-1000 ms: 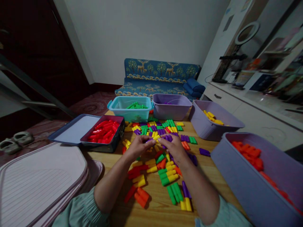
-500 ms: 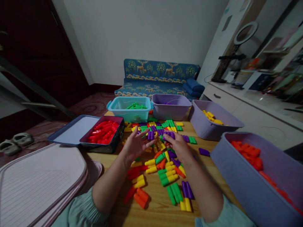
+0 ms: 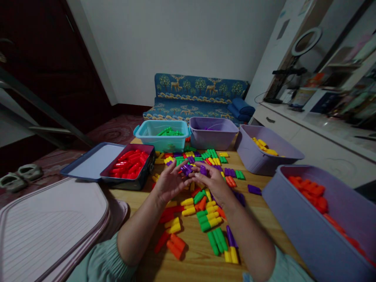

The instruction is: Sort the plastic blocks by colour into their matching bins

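Observation:
Over the middle of the wooden table my two hands come close together, fingertips nearly meeting. My left hand (image 3: 171, 183), palm turned inward, has its curled fingers and thumb around a purple bullet-shaped building block (image 3: 186, 169). In my right hand (image 3: 214, 181), another purple block (image 3: 203, 170) is pinched near the fingertips; the fingers partly hide it. Around and below the hands lie joined and loose blocks, among them a green group (image 3: 217, 241), yellow blocks (image 3: 172, 225) and an orange pair (image 3: 176, 246).
A turquoise bin (image 3: 161, 143) with green blocks and a lilac bin (image 3: 213, 137) with purple ones stand behind. Yellow blocks are in another lilac bin (image 3: 255, 158), orange ones in a nearer bin (image 3: 282, 199). An open case (image 3: 143, 180) of red blocks sits left.
My right hand has moved left with its purple block, closing the gap to my left hand. My left hand's fingers have curled in more. An orange block group behind my right hand is now uncovered.

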Motion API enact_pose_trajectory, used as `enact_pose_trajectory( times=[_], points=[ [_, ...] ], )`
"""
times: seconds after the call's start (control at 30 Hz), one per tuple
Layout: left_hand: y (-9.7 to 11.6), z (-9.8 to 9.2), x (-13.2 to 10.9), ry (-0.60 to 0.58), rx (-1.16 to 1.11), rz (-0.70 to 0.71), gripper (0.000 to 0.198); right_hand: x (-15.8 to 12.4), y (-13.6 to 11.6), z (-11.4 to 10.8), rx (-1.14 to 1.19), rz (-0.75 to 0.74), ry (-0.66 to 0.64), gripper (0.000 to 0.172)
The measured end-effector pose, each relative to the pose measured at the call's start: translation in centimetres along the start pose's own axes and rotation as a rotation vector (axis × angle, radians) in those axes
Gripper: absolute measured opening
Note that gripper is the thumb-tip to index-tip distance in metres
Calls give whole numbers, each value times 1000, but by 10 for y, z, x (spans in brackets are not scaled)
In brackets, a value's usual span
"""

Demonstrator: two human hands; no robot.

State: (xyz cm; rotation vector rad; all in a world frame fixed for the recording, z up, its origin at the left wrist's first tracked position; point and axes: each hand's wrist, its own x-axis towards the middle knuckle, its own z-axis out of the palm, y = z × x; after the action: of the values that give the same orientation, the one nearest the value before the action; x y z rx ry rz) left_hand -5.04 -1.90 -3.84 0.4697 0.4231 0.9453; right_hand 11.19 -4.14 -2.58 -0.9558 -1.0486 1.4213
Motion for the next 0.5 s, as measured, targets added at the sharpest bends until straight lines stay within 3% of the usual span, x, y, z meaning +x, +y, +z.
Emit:
enact_pose_trajectory(
  times=[0.13, 0.3, 0.4, 0.5],
  points=[
    [-1, -1, 1, 33, -8, 19, 47, 3, 2, -1, 19, -18, 26, 36],
    [-3, 7, -1, 43, 17, -14, 48, 11, 15, -9, -227, -72, 132, 39],
    [-8, 11, 0, 82, 59, 12, 44, 12, 22, -10, -349, -41, 135, 44],
    [-16, 14, 3, 134, 175, 73, 54, 9, 21, -7, -439, -31, 123, 50]
  ],
)
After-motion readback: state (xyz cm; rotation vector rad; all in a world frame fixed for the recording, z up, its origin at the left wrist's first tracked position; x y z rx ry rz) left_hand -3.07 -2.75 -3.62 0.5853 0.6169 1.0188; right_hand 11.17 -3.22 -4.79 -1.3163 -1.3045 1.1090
